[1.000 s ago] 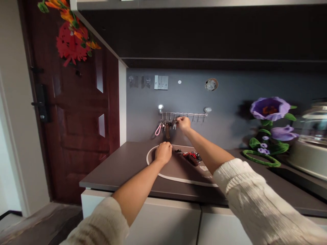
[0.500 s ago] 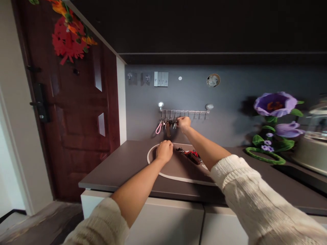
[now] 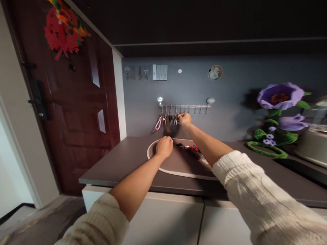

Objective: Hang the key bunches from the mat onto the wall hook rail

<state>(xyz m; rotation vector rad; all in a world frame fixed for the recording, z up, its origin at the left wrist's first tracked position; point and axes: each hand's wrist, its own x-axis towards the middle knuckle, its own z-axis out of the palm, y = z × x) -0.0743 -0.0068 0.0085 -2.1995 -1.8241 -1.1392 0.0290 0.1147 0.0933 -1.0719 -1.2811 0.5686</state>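
Note:
A clear hook rail [image 3: 185, 106] is fixed to the grey wall. Up at it, the thumb and fingers of my right hand [image 3: 184, 119] are pinched at a small bunch of keys [image 3: 175, 119] under one hook. Further left along the rail hang more keys, with a pink loop [image 3: 158, 123] and a brown tag [image 3: 168, 125] among them. My left hand [image 3: 165, 146] is curled over the left part of the brown mat [image 3: 176, 165]; anything inside its fingers is hidden. A red and dark bunch of keys [image 3: 192, 149] lies on the mat, near my right forearm.
The mat lies on a dark countertop [image 3: 122, 166] above pale cabinet doors. At the right stand purple fabric flowers [image 3: 281, 98] and a pale round appliance [image 3: 313, 146]. A dark cabinet overhangs the wall. To the left is a red-brown door [image 3: 76, 129].
The view has shifted slightly. The keys by my right fingers now show more plainly under the hook. My left hand stays over the mat.

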